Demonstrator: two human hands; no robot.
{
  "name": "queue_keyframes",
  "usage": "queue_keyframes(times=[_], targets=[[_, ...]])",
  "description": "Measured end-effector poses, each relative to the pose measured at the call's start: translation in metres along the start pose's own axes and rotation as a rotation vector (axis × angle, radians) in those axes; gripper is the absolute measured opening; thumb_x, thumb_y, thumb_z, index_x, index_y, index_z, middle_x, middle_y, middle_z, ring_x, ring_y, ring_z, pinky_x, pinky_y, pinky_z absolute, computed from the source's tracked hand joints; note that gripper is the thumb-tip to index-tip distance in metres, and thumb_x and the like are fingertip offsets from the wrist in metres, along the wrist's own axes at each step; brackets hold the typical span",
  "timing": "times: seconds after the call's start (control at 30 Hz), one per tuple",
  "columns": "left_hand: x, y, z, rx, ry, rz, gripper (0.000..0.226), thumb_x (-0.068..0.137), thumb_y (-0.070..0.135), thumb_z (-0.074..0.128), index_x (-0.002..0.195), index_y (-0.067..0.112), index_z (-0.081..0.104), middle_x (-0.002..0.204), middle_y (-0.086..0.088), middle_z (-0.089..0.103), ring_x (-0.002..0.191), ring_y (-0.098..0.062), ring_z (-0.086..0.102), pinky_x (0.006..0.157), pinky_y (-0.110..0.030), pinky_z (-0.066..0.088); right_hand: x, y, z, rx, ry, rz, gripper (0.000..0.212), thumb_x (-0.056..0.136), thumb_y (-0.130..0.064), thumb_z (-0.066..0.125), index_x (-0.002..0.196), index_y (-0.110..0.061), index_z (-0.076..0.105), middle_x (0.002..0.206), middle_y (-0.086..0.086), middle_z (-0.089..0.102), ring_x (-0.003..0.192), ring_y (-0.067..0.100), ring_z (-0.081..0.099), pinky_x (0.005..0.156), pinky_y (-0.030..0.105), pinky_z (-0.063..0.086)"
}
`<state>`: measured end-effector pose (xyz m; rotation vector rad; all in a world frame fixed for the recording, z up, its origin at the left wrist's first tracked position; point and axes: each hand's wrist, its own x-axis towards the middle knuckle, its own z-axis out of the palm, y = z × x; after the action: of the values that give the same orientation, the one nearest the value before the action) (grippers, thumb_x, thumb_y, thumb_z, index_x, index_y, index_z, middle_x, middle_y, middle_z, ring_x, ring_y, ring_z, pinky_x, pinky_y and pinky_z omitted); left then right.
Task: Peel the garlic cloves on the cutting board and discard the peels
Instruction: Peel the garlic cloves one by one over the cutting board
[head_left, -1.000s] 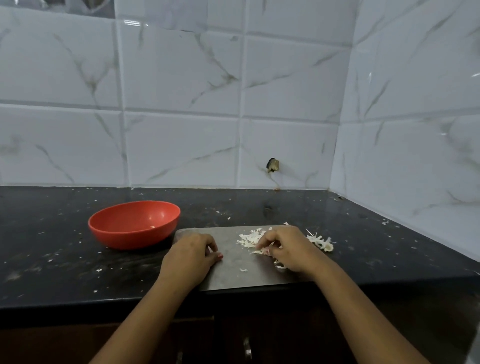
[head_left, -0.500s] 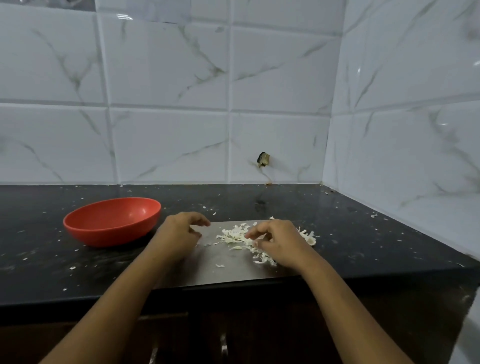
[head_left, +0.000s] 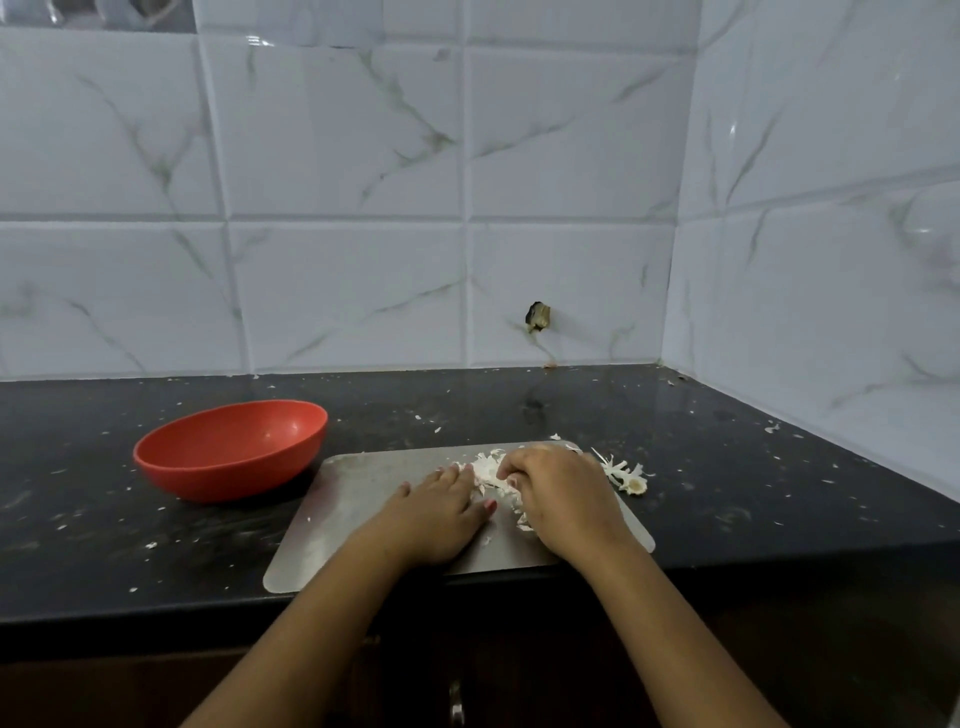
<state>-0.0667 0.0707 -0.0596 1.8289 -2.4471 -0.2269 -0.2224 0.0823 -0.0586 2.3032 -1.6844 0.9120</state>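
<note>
While a dark stone countertop (head_left: 727, 467) is viewed from above and in front, a grey metal cutting board (head_left: 363, 499) is seen lying flat at its near edge, with one front corner reaching the very lip of the counter. A loose heap of white, papery garlic peels (head_left: 485, 467) is gathered on the far right part of the board, and both of the person's bare hands are set around it. The left hand (head_left: 441, 512) is laid palm down on the board with its fingers held straight and close together, the fingertips touching the left side of the heap; nothing is held in it. The right hand (head_left: 561, 499) is placed on the other side of the heap, knuckles up, with its fingers curled down into the peels; whether any peel is pinched between them cannot be told, as the fingertips are hidden by the hand itself. A few scraps of peel are seen between the two hands and beneath the right wrist. Just beyond the board's right edge, a dried garlic stalk (head_left: 626, 475) with wisps of skin is found on the counter. A red bowl (head_left: 228, 447) is stood upright on the counter just to the left of the board, near its far left corner. Small white flecks are scattered across the counter. Behind and to the right, a white marble-patterned tiled wall (head_left: 337, 156) is seen, with a small dark hole (head_left: 537, 316) low in one tile. Below the counter, a metal cabinet handle (head_left: 456, 701) is faintly visible.
</note>
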Motion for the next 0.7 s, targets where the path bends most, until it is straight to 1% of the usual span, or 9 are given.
queue_keyframes(times=[0.1, 0.17, 0.27, 0.33, 0.43, 0.47, 0.57, 0.6, 0.7], targets=[[0.001, -0.007, -0.002, -0.218, 0.118, 0.072, 0.06, 0.104, 0.033, 0.032, 0.154, 0.018, 0.002, 0.161, -0.008, 0.003, 0.149, -0.017, 0.003, 0.119, -0.031, 0.006, 0.0, 0.004, -0.003, 0.226, 0.034, 0.07, 0.02, 0.094, -0.015, 0.056, 0.097, -0.029, 0.07, 0.096, -0.012, 0.07, 0.089, 0.003, 0.062, 0.084, 0.027, 0.048], [-0.01, -0.011, -0.011, -0.332, 0.238, 0.123, 0.056, 0.102, 0.023, 0.041, 0.153, 0.023, 0.016, 0.16, -0.002, 0.016, 0.147, -0.013, 0.012, 0.112, -0.017, 0.009, 0.001, 0.0, -0.003, 0.389, 0.022, 0.108, 0.023, 0.092, -0.01, 0.059, 0.09, -0.029, 0.071, 0.086, -0.012, 0.07, 0.078, -0.001, 0.063, 0.076, 0.023, 0.051], [-0.031, -0.018, -0.021, -0.3, 0.423, 0.172, 0.039, 0.1, 0.026, 0.048, 0.139, 0.026, 0.048, 0.138, 0.01, 0.051, 0.129, -0.007, 0.044, 0.082, 0.01, 0.019, 0.003, -0.017, -0.001, 0.543, -0.019, 0.117, 0.023, 0.089, -0.009, 0.063, 0.081, -0.03, 0.066, 0.077, -0.009, 0.071, 0.07, -0.002, 0.064, 0.068, 0.018, 0.051], [-0.044, -0.023, -0.024, -0.239, 0.48, 0.207, 0.027, 0.097, 0.028, 0.053, 0.121, 0.027, 0.065, 0.117, 0.011, 0.067, 0.11, -0.007, 0.059, 0.079, 0.003, 0.033, 0.001, -0.034, 0.003, 0.627, -0.016, 0.112, 0.02, 0.084, -0.011, 0.07, 0.078, -0.027, 0.06, 0.069, -0.006, 0.071, 0.059, -0.003, 0.06, 0.059, 0.012, 0.043], [-0.048, -0.04, -0.022, -0.195, 0.552, 0.21, 0.016, 0.093, 0.028, 0.059, 0.099, 0.025, 0.074, 0.094, 0.01, 0.073, 0.087, -0.005, 0.065, 0.084, -0.026, 0.049, -0.001, -0.057, 0.01, 0.735, -0.015, 0.111, 0.024, 0.082, -0.007, 0.073, 0.081, -0.023, 0.054, 0.069, 0.0, 0.072, 0.057, -0.003, 0.058, 0.058, 0.009, 0.041], [-0.05, -0.045, -0.022, -0.195, 0.552, 0.199, 0.015, 0.092, 0.027, 0.06, 0.097, 0.025, 0.074, 0.092, 0.011, 0.073, 0.084, -0.003, 0.064, 0.083, -0.024, 0.049, -0.001, -0.062, 0.012, 0.759, -0.022, 0.118, 0.026, 0.082, -0.007, 0.072, 0.082, -0.023, 0.052, 0.072, 0.002, 0.073, 0.058, -0.003, 0.059, 0.059, 0.009, 0.042], [-0.056, -0.058, -0.019, -0.234, 0.529, 0.207, 0.016, 0.089, 0.024, 0.065, 0.102, 0.023, 0.074, 0.093, 0.008, 0.073, 0.081, 0.0, 0.06, 0.074, -0.006, 0.04, -0.001, -0.073, 0.017, 0.771, -0.059, 0.126, 0.028, 0.085, -0.007, 0.069, 0.083, -0.025, 0.048, 0.075, 0.004, 0.073, 0.056, -0.002, 0.057, 0.057, 0.011, 0.041], [-0.058, -0.062, -0.017, -0.25, 0.541, 0.211, 0.016, 0.089, 0.023, 0.066, 0.102, 0.022, 0.074, 0.092, 0.007, 0.073, 0.079, 0.0, 0.06, 0.073, -0.007, 0.041, -0.001, -0.076, 0.018, 0.764, -0.076, 0.12, 0.027, 0.085, -0.007, 0.068, 0.084, -0.024, 0.048, 0.075, 0.004, 0.072, 0.054, -0.002, 0.055, 0.055, 0.011, 0.04], [-0.059, -0.07, -0.009, -0.31, 0.632, 0.182, 0.012, 0.088, 0.024, 0.067, 0.095, 0.022, 0.075, 0.086, 0.007, 0.073, 0.076, -0.004, 0.063, 0.074, -0.025, 0.051, 0.001, -0.08, 0.018, 0.743, -0.098, 0.101, 0.02, 0.087, -0.003, 0.062, 0.085, -0.02, 0.052, 0.073, 0.003, 0.071, 0.052, -0.003, 0.053, 0.054, 0.01, 0.04]])
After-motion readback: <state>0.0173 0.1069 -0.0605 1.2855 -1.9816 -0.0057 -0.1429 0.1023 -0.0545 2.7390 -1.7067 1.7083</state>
